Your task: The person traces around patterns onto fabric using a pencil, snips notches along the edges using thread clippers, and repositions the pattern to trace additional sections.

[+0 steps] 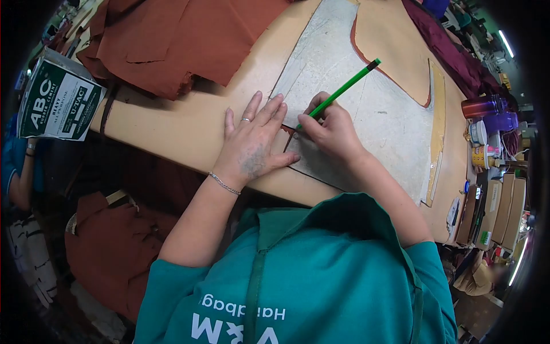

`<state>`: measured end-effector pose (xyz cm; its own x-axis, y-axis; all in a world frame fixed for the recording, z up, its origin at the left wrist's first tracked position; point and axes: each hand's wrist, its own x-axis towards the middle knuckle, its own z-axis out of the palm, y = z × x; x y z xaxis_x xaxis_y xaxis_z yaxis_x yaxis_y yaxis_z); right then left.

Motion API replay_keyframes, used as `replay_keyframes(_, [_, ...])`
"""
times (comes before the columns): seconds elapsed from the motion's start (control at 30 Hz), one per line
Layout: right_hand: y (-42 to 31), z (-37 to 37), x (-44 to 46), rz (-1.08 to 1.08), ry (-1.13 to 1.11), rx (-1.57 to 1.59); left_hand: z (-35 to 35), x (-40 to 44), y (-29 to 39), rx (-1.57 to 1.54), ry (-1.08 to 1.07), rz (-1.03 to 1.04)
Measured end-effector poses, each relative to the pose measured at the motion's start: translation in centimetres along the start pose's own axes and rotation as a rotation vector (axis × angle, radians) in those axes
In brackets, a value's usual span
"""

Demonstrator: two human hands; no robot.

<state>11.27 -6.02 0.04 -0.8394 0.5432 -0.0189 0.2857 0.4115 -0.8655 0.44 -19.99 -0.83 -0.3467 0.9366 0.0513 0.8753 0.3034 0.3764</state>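
Note:
My right hand [333, 127] grips a green pencil [347, 85] between thumb and fingers, its dark end pointing up and to the right. The pencil's lower tip is down at a grey, scuffed flat sheet [378, 114] with a curved cut-out edge. Beside it, my left hand [252, 137] lies flat with fingers spread, partly on the tan tabletop [166, 129] and partly at the grey sheet's left edge. A small patch of reddish-brown material [288, 132] shows between the two hands; its extent is hidden. More reddish-brown edging follows the sheet's curve.
Large reddish-brown leather-like pieces [172, 40] cover the table's upper left, near an ABC rubber cement box [60, 100]. Containers [484, 106] and cardboard boxes [501, 209] stand at the right. More reddish-brown material [109, 252] lies below the table edge. Another person's arm [24, 172] is at far left.

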Motion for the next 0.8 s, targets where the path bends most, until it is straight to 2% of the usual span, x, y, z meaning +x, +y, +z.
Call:
replay_keyframes(0.03, [-0.3, 0.1, 0.2, 0.007, 0.045, 0.010, 0.0, 0.0, 0.0, -0.004, 0.002, -0.001])
replay_keyframes(0.07, [-1.1, -0.1, -0.4, 0.078, -0.068, 0.039, 0.0, 0.0, -0.1, -0.006, 0.005, -0.001])
replay_keyframes(0.17, [-0.9, 0.1, -0.8, -0.008, -0.164, -0.032, 0.0, 0.0, -0.1, 0.018, -0.012, 0.005])
replay_keyframes(0.2, [-0.4, 0.3, -0.5, 0.073, -0.080, 0.126, -0.1, 0.0, -0.1, 0.010, -0.008, 0.006])
replay_keyframes(0.3, [-0.4, 0.1, -0.4, 0.059, -0.068, 0.061, 0.1, 0.0, -0.1, 0.011, 0.000, 0.003])
replay_keyframes(0.33, [-0.4, 0.5, -1.0, 0.086, -0.160, 0.083, 0.2, -0.1, -0.3, 0.027, -0.003, 0.009])
replay_keyframes(0.37, [-1.0, 0.7, -1.7, -0.046, -0.183, -0.043, 0.1, 0.0, -0.4, 0.042, -0.005, 0.019])
replay_keyframes(0.43, [-0.8, 0.6, -1.7, -0.041, -0.196, 0.049, -0.1, 0.0, -0.1, 0.012, -0.032, -0.005])
replay_keyframes(0.53, [1.8, -2.1, -0.7, 0.185, 0.061, 0.544, -0.3, 0.1, 0.2, 0.054, -0.015, 0.013])
replay_keyframes(0.6, [3.7, -6.0, -1.3, 0.281, 0.342, 0.795, -0.2, 0.0, 0.4, 0.099, -0.008, 0.031])
replay_keyframes(0.67, [5.7, -10.0, -3.7, 0.277, 0.602, 0.757, 0.0, 0.0, 0.6, 0.120, -0.005, 0.037])
replay_keyframes(0.73, [8.0, -13.3, -6.2, 0.176, 0.802, 0.705, -0.3, 0.0, 1.0, 0.112, -0.022, 0.012])
replay_keyframes(0.8, [9.4, -15.0, -8.2, 0.156, 0.916, 0.615, -0.3, 0.0, 0.9, 0.096, -0.034, 0.012])
